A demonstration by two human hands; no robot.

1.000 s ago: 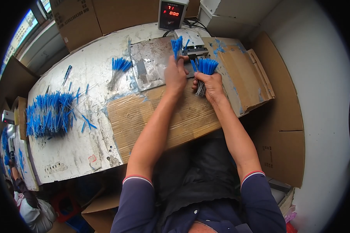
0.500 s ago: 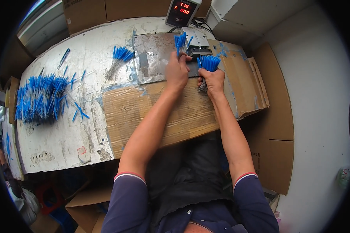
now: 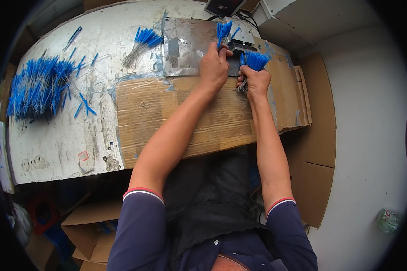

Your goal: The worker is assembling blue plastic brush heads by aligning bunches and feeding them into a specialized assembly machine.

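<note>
Head | left hand, right hand: blue bundles | well inside front edge

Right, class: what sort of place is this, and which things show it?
Probably a small workshop: there is a large pile of blue-tipped, wire-like pieces, a small metal machine and a stained white worktop.

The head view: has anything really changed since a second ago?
Mostly the view itself: the bench sits higher in the picture, and the digital display is now cut off by the top edge. Nothing was visibly taken hold of or let go. As before, the left grip holds the small blue-tipped bunch and the right grip the fuller bunch; the big pile and the bundle on the bench look unmoved.
</note>
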